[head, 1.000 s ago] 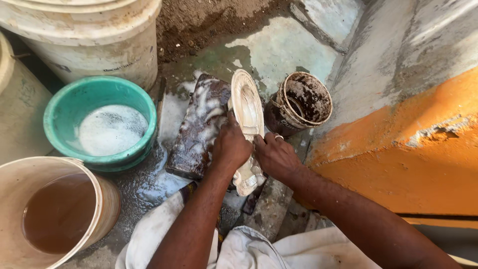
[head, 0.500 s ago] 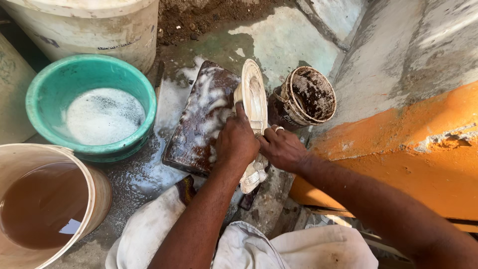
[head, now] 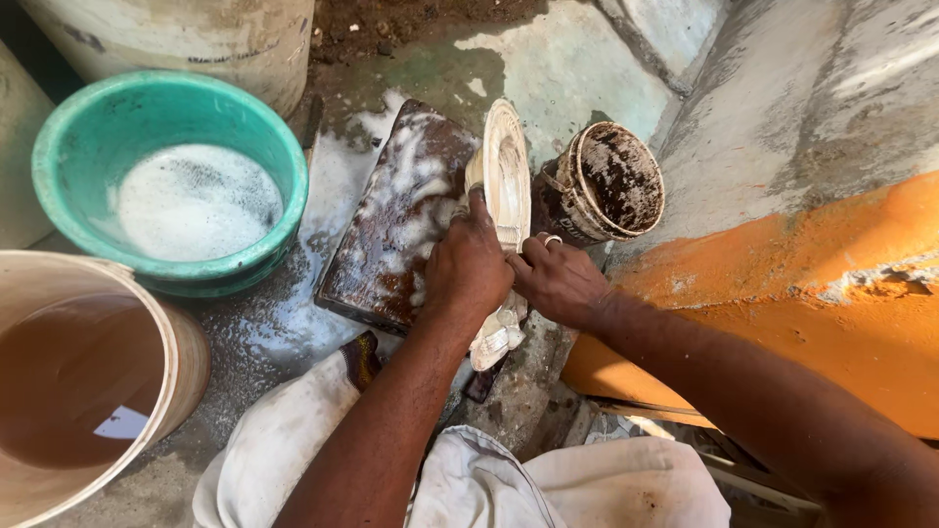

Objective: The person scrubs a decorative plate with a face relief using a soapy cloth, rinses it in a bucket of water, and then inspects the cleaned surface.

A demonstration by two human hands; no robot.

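Observation:
A white shoe (head: 504, 176) stands on its edge along the right side of a dark wooden board (head: 391, 225) that is covered in soap foam. My left hand (head: 469, 272) presses on the shoe's middle with the fingers wrapped over it. From the right side, my right hand (head: 556, 279) grips the same shoe; a ring shows on one finger. The shoe's lower end (head: 494, 337) pokes out beneath both hands. What the left palm holds against the shoe, if anything, is hidden.
A teal basin (head: 59, 156) of sudsy water sits at the left, with a beige bucket (head: 186, 362) of brown water below it. A dirty small pail (head: 611, 181) stands right of the shoe. An orange wall (head: 782, 293) rises at the right. A pale bucket (head: 196, 39) is at the top.
Both hands have stayed on the shoe, the left hand shifting slightly along it. The view has drifted, so the basin and bucket sit a little further left.

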